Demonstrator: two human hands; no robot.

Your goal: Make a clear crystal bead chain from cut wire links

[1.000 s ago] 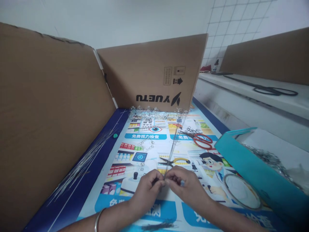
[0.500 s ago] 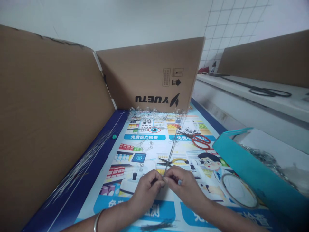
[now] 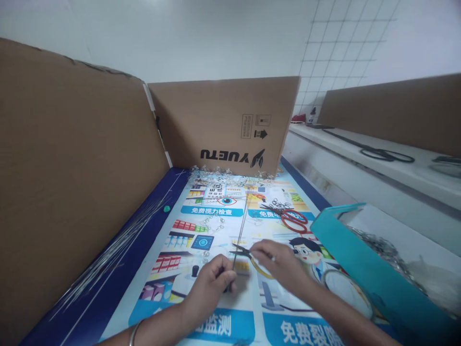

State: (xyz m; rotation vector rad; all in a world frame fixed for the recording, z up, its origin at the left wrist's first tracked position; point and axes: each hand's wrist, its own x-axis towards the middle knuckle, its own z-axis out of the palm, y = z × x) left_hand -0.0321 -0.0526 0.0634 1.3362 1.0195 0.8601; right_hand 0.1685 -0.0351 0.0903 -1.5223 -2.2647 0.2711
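My left hand point(image 3: 216, 280), fingers closed, grips a thin bundle of metal wires point(image 3: 242, 226) that runs away from me over the printed sheet. To its right, my right hand point(image 3: 272, 257) has its fingers curled on the yellow-handled pliers point(image 3: 242, 251). The pliers' dark pointed jaws are parted and lie by the wires; part of the handles is hidden under the hand. Beyond them lie red-handled scissors point(image 3: 293, 221) and a small pile of dark rings point(image 3: 281, 204).
A teal box point(image 3: 355, 259) of metal pieces stands at the right, beside a wire coil point(image 3: 347, 290). Loose wires point(image 3: 118, 254) lie along the left. Cardboard panels point(image 3: 216, 125) wall the back and left, with clear beaded pieces point(image 3: 230, 178) at the back panel's foot.
My right hand has left the left hand and the wires, moving up and right onto the pliers, whose handles have turned toward me. The left hand keeps the wires. The view has shifted slightly.
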